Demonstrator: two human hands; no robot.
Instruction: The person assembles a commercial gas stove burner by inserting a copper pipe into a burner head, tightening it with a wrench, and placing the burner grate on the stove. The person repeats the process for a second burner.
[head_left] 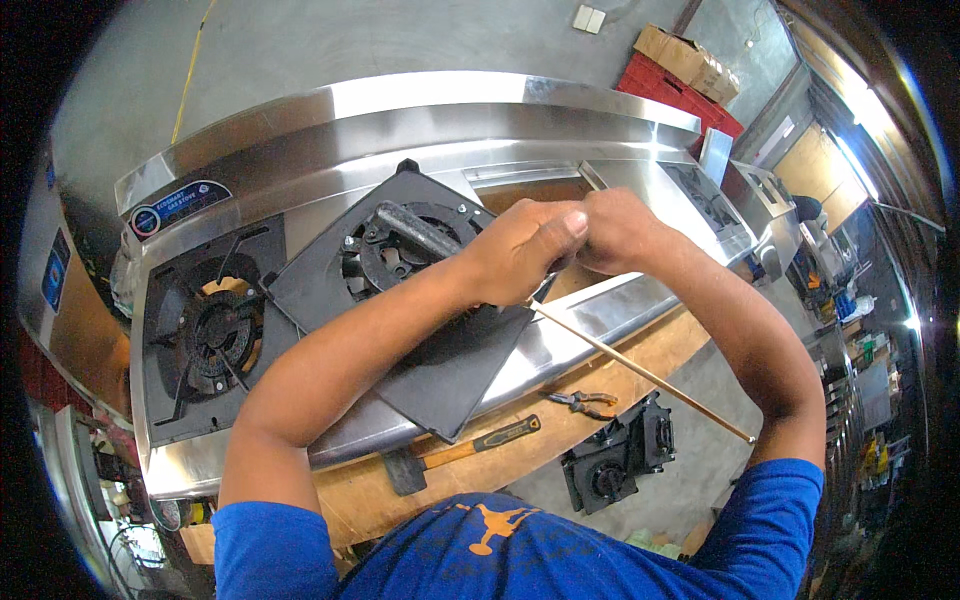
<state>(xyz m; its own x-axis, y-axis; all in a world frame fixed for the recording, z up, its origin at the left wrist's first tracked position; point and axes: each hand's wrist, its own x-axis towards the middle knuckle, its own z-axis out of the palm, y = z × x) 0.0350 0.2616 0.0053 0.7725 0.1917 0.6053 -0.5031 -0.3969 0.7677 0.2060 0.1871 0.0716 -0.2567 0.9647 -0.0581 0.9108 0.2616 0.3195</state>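
My left hand (528,252) and my right hand (620,232) meet above the steel stove top, both with fingers closed. Whatever they grip between them is hidden by the fingers. A thin brass-coloured tube (640,367) comes out beneath my left hand and slants down to the right, past the front edge. Under my left forearm, a black square pan support (318,270) lies askew across the stove, with a black cast-iron burner (412,240) on it. My left wrist and forearm cover part of both.
Left on the steel stove (365,425) sits another burner (222,335); a rectangular opening (590,282) lies beneath my hands. A hammer (465,452) and pliers (583,404) rest on a wooden board (345,500). Black burner parts (608,478) are lower right, red crates (668,92) at the back.
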